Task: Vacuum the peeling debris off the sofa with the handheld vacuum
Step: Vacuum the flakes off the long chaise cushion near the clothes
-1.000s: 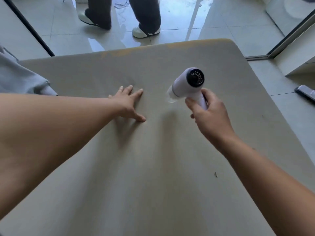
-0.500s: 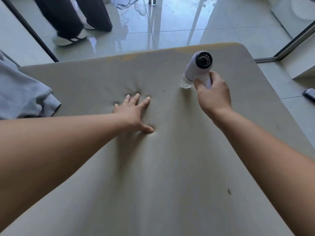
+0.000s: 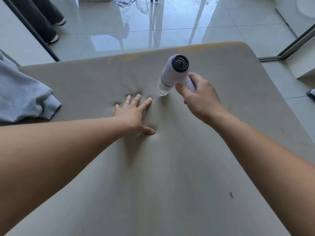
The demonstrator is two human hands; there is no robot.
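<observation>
The grey-beige sofa cushion (image 3: 170,176) fills most of the view. My right hand (image 3: 199,99) is shut on the handle of the white handheld vacuum (image 3: 173,70), whose clear nozzle touches the cushion just right of my left fingertips. My left hand (image 3: 134,114) lies flat with fingers spread, pressing a dent into the cushion. A small dark flake of debris (image 3: 231,194) lies on the cushion at the lower right. Worn yellowish patches (image 3: 129,57) show along the far edge.
A grey sweatshirt (image 3: 22,96) lies on the cushion's left side. Beyond the far edge is glossy tiled floor (image 3: 170,23), where another person's legs (image 3: 40,19) stand at the upper left. A sliding door track (image 3: 289,46) runs at the right.
The vacuum has come back toward me and left, its nozzle now close to my left fingertips. My left hand stays pressed on the cushion. The other person has stepped farther left.
</observation>
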